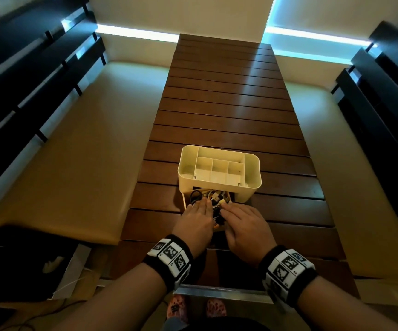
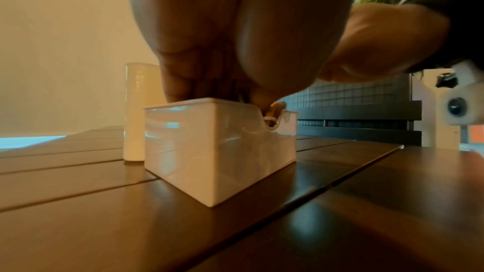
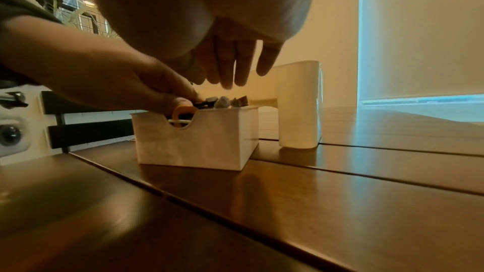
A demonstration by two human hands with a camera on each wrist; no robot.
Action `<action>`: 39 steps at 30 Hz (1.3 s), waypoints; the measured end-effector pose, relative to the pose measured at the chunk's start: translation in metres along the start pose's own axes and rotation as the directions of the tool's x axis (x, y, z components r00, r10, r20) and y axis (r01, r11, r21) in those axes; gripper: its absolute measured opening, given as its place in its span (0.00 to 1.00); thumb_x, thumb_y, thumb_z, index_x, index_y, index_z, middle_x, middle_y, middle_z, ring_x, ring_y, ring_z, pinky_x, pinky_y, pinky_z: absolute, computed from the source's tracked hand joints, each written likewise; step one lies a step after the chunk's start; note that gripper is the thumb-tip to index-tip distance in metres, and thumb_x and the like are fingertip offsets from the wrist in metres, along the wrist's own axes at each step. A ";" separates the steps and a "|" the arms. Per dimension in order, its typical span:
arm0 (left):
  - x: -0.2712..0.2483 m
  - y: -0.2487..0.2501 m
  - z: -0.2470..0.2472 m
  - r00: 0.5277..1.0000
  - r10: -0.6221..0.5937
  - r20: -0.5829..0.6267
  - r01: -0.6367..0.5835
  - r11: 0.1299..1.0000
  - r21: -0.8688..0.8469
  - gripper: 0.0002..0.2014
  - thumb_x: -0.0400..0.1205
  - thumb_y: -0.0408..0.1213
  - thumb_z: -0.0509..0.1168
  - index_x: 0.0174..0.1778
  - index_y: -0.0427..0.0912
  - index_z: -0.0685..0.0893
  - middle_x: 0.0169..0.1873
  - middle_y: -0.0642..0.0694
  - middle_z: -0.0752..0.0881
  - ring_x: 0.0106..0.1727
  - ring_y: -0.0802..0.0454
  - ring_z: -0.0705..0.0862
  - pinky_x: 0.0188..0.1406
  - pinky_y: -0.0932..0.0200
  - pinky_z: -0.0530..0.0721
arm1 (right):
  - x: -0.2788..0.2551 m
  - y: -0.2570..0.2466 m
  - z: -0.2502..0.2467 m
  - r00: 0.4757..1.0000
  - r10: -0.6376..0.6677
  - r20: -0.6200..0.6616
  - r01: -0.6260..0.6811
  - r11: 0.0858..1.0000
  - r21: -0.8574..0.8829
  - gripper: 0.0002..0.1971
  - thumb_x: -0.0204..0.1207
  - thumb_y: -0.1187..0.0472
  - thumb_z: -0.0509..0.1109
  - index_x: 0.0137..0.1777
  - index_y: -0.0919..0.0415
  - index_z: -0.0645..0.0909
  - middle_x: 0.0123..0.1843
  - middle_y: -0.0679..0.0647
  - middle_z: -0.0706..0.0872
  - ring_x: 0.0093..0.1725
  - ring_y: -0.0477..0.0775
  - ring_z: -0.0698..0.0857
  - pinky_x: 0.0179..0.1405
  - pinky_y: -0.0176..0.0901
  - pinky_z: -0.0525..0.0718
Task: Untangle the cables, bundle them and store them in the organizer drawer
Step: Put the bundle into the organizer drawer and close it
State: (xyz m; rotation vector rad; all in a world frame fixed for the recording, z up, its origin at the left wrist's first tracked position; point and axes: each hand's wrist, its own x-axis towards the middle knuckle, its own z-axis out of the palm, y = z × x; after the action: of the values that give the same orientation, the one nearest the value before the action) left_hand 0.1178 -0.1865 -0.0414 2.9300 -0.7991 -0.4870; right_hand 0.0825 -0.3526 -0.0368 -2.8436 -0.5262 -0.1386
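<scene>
We see a cream plastic organizer (image 1: 219, 172) standing on a dark slatted wooden table (image 1: 229, 103), its top divided into compartments. Its drawer (image 3: 193, 142) is pulled out toward us and filled with black and white cables (image 1: 213, 199), some rising just above the rim. Our left hand (image 1: 196, 219) lies palm down on the cables, fingers reaching into the drawer; we cannot tell whether they pinch anything. Our right hand (image 1: 243, 226) hovers just beside it over the drawer, fingers fairly straight and slightly spread, holding nothing. Both wrists wear black bands with printed markers.
</scene>
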 end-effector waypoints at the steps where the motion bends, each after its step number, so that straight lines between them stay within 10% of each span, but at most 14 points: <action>1: -0.001 0.001 0.001 1.000 -0.006 0.002 0.005 1.000 0.028 0.30 0.91 0.41 0.46 0.86 0.31 0.46 0.86 0.31 0.54 0.86 0.39 0.57 0.85 0.45 0.56 | 0.003 0.000 0.000 1.000 0.005 0.002 -0.005 1.000 0.003 0.25 0.75 0.54 0.60 0.69 0.61 0.83 0.72 0.57 0.84 0.72 0.55 0.82 0.71 0.54 0.79; 6: -0.003 -0.001 0.012 1.000 0.015 0.014 -0.016 0.999 0.045 0.39 0.80 0.50 0.23 0.86 0.31 0.41 0.87 0.31 0.48 0.88 0.39 0.50 0.86 0.46 0.48 | 0.005 -0.005 0.016 0.962 0.074 0.262 -0.078 0.997 0.007 0.39 0.77 0.44 0.40 0.88 0.59 0.50 0.89 0.52 0.44 0.85 0.44 0.38 0.88 0.53 0.48; 15: -0.012 0.000 0.010 0.991 -0.081 -0.107 0.075 0.995 -0.062 0.36 0.89 0.53 0.44 0.86 0.36 0.37 0.84 0.33 0.31 0.86 0.41 0.32 0.83 0.44 0.31 | 0.010 0.004 0.022 0.981 0.083 0.173 -0.091 0.995 0.042 0.39 0.74 0.43 0.58 0.84 0.60 0.63 0.86 0.58 0.65 0.85 0.56 0.63 0.81 0.55 0.69; 20: -0.001 -0.001 0.011 0.994 -0.110 -0.014 0.108 0.989 -0.099 0.42 0.86 0.64 0.39 0.87 0.37 0.38 0.86 0.36 0.34 0.87 0.43 0.33 0.85 0.42 0.34 | 0.007 0.004 0.024 0.966 0.068 0.249 -0.082 0.996 0.047 0.42 0.75 0.42 0.53 0.88 0.60 0.52 0.89 0.58 0.51 0.88 0.54 0.47 0.86 0.56 0.57; 25: 0.006 0.002 0.010 0.990 -0.142 0.007 0.142 0.987 -0.075 0.35 0.90 0.55 0.39 0.87 0.35 0.41 0.87 0.36 0.40 0.88 0.44 0.40 0.84 0.42 0.35 | 0.004 0.000 0.018 0.943 0.047 0.328 -0.085 0.991 0.101 0.42 0.80 0.46 0.57 0.88 0.60 0.43 0.88 0.55 0.37 0.86 0.48 0.34 0.88 0.50 0.44; 29: 0.009 0.005 0.010 0.986 -0.165 -0.013 0.164 0.983 -0.084 0.32 0.91 0.49 0.43 0.87 0.36 0.42 0.87 0.37 0.41 0.88 0.44 0.44 0.84 0.42 0.38 | 0.004 0.003 0.012 0.970 0.101 0.220 -0.181 0.905 0.385 0.29 0.88 0.57 0.57 0.87 0.60 0.56 0.88 0.47 0.53 0.85 0.40 0.48 0.83 0.34 0.47; 32: 0.010 0.005 0.011 0.985 -0.173 -0.029 0.170 0.982 -0.080 0.31 0.91 0.47 0.44 0.87 0.37 0.42 0.88 0.38 0.42 0.88 0.44 0.45 0.84 0.42 0.38 | -0.005 0.011 0.021 0.966 0.242 -0.087 -0.192 0.905 0.378 0.17 0.83 0.60 0.66 0.70 0.62 0.83 0.71 0.51 0.81 0.69 0.48 0.77 0.70 0.43 0.77; 35: 0.010 0.006 0.013 0.985 -0.169 -0.036 0.166 0.983 -0.071 0.31 0.91 0.48 0.43 0.87 0.37 0.42 0.87 0.37 0.41 0.88 0.43 0.44 0.84 0.42 0.37 | -0.010 0.008 0.028 0.953 0.230 -0.198 -0.157 0.932 0.326 0.08 0.79 0.60 0.71 0.52 0.63 0.89 0.49 0.54 0.85 0.49 0.51 0.80 0.46 0.42 0.81; 39: 0.007 0.004 0.019 0.985 -0.163 -0.060 0.159 0.986 -0.055 0.33 0.91 0.50 0.41 0.87 0.35 0.41 0.87 0.36 0.41 0.88 0.43 0.44 0.83 0.43 0.37 | -0.008 0.004 0.030 0.966 0.165 -0.201 -0.112 0.961 0.254 0.05 0.78 0.62 0.73 0.43 0.62 0.87 0.42 0.54 0.83 0.41 0.53 0.78 0.38 0.41 0.77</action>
State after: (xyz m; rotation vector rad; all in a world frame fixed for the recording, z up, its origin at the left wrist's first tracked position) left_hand 0.1155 -0.1930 -0.0607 2.9603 -0.5370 -0.4136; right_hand 0.0782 -0.3511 -0.0680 -2.5745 -0.2733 -0.3363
